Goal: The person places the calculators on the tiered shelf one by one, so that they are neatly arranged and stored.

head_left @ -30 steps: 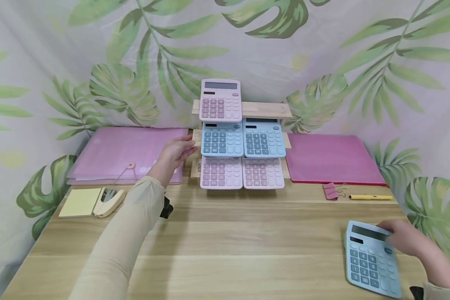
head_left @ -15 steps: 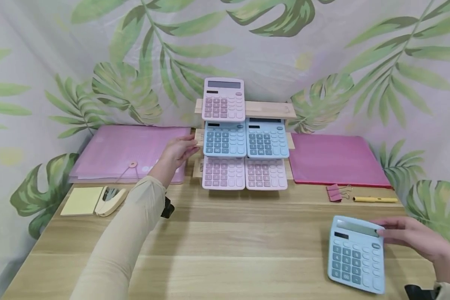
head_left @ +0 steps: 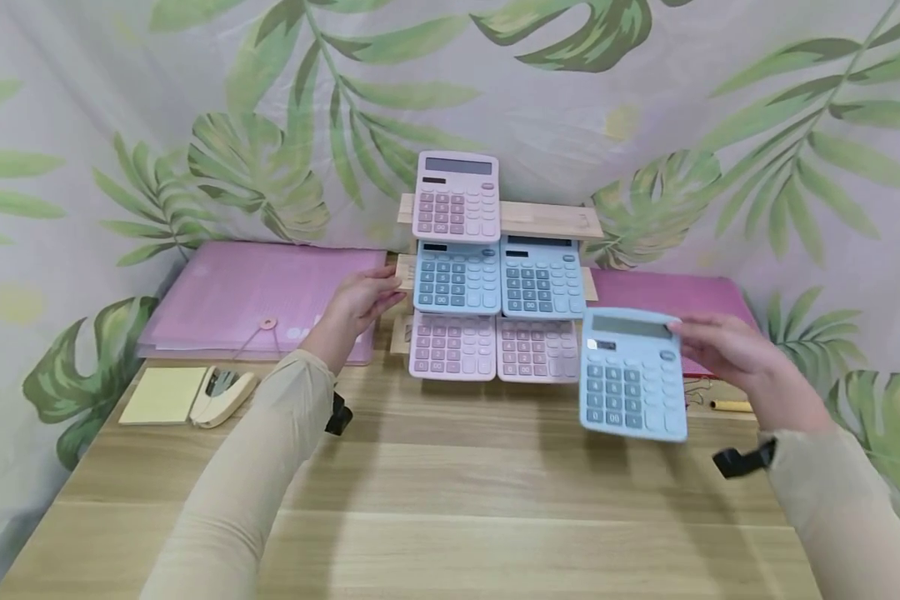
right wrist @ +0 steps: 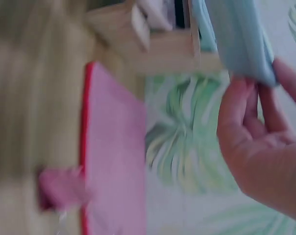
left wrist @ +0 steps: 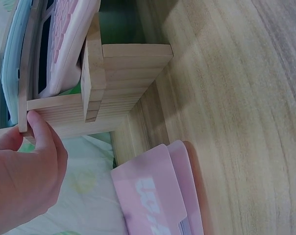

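In the head view a blue calculator (head_left: 633, 375) hangs above the table, its upper right edge pinched by my right hand (head_left: 738, 354). The right wrist view shows thumb and fingers on that calculator's edge. A tiered wooden stand (head_left: 551, 220) at the back carries a pink calculator (head_left: 456, 197) on top left, two blue ones (head_left: 457, 279) in the middle and two pink ones (head_left: 452, 347) below. My left hand (head_left: 356, 304) pinches the left end of the stand's middle shelf, as the left wrist view (left wrist: 30, 171) confirms for the hand.
A pink file folder (head_left: 262, 292) lies left of the stand, a darker pink folder (head_left: 667, 296) to the right. Yellow sticky notes (head_left: 163, 396) and a cream stapler (head_left: 225, 398) are at the left. A yellow pen (head_left: 731, 406) and a mostly hidden binder clip sit behind the right hand.
My right hand has carried the blue calculator up and leftward from the table's right front, close to the stand's right side. The left hand keeps its hold on the shelf.
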`<state>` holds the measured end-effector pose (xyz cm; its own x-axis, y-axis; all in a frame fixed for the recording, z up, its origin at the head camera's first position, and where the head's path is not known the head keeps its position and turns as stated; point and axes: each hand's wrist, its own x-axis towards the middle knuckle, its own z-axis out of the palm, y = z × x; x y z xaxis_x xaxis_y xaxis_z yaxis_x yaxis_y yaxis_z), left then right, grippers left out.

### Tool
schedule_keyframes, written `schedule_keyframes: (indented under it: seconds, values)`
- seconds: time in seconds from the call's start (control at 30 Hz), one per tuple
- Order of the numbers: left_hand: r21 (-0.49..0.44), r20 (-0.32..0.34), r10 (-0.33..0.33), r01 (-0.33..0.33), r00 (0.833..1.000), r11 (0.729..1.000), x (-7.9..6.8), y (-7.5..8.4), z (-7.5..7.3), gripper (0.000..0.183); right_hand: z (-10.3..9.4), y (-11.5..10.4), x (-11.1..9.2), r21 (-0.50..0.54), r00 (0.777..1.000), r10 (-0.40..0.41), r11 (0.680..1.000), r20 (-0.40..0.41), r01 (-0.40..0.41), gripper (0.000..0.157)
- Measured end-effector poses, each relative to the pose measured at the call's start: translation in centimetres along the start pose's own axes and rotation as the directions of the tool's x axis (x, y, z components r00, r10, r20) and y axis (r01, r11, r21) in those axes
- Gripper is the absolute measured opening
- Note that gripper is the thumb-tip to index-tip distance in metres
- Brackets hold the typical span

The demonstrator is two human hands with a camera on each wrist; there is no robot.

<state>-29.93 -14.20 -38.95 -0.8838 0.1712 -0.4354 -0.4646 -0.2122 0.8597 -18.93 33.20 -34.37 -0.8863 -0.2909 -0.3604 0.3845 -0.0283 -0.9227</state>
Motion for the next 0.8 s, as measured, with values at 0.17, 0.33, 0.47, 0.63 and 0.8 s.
schedule_keyframes:
  seconds: [0.17, 0.33, 0.47, 0.63, 0.8]
  values:
    - [0.0, 0.003, -0.011, 0.011, 1.0, 1.0, 0.0, 0.3, 0.0, 0.054, 2.0, -3.9, 4.8, 0.057, 0.993, 0.055, 0.997, -0.104, -0.05, 0.015]
    - [-0.016, 0.002, -0.02, 0.02, 1.0, 1.0, 0.0, 0.3, 0.1, 0.053, 3.5, -8.1, 9.0, 0.098, 0.975, 0.019, 0.995, -0.222, 0.003, 0.005]
    - [-0.029, 0.001, -0.015, 0.015, 1.0, 0.999, 0.3, 0.2, 0.0, 0.053, 4.4, -10.9, 12.5, 0.107, 0.959, -0.036, 0.992, -0.28, 0.069, 0.004]
    - [-0.047, 0.02, 0.007, -0.006, 1.0, 0.999, 0.4, -0.2, -0.1, 0.054, 4.6, -12.8, 15.7, 0.164, 0.945, -0.013, 0.984, -0.326, 0.069, 0.006]
    - [-0.036, 0.02, 0.017, -0.016, 1.0, 0.999, 0.4, -0.6, -0.2, 0.054, 4.0, -12.9, 18.1, 0.154, 0.939, 0.003, 0.987, -0.345, 0.053, 0.004]
